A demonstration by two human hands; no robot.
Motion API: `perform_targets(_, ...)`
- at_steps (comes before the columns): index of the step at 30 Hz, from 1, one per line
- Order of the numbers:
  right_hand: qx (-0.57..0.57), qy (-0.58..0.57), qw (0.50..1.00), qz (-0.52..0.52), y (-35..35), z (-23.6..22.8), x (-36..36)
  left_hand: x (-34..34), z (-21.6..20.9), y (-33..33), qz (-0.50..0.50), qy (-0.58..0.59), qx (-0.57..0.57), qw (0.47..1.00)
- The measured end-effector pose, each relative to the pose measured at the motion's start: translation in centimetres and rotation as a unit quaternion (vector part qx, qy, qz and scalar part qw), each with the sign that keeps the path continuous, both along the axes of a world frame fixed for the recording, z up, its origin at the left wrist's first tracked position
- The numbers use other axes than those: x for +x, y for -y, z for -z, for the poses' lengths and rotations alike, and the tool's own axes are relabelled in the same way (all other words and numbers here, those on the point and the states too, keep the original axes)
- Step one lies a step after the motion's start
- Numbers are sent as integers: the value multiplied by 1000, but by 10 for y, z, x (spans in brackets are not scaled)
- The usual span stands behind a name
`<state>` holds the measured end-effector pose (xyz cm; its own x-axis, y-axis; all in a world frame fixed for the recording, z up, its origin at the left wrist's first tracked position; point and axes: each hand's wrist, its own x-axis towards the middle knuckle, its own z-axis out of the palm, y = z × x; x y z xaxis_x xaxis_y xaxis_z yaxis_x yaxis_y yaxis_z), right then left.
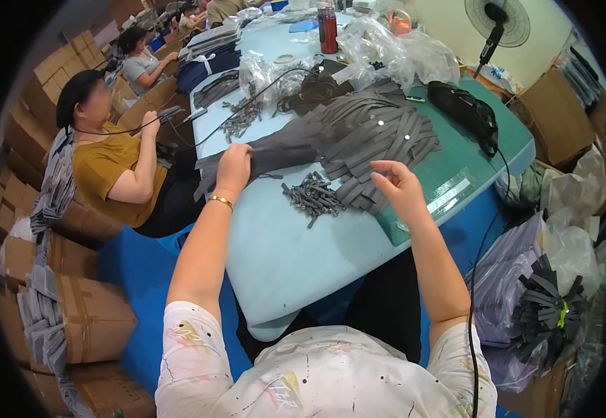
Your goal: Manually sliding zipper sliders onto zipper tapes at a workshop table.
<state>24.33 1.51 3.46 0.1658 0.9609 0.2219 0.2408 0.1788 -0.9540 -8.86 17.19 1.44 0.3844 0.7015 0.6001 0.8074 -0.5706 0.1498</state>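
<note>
My left hand (235, 171) is closed at the left end of a flat bundle of dark grey fabric strips (285, 148) on the table. My right hand (402, 191) is raised over the right side of a large fanned heap of the same strips (379, 129). A gap shows between its bent thumb and forefinger, and nothing can be made out in it. Between my hands, nearer to me, lies a small pile of short dark grey pieces (312, 195). Small white bits rest on the heap.
The pale blue table (282, 272) has a green mat (470, 153) with a black bag (463, 115). A red bottle (327, 30) and plastic bags (393, 52) stand beyond. At left, a co-worker (118, 150) handles grey strips beside cardboard boxes (94, 306). A black cable hangs by my right arm.
</note>
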Motion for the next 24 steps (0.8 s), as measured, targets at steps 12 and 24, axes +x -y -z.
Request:
perform_targets(12, -188, -262, 901, -289, 28, -7, -112, 19, -85, 149, 105, 369, -364, 848)
perform_targets(24, -114, -287, 907, -286, 57, 19, -148, 18, -35, 203, 161, 554, -569, 586)
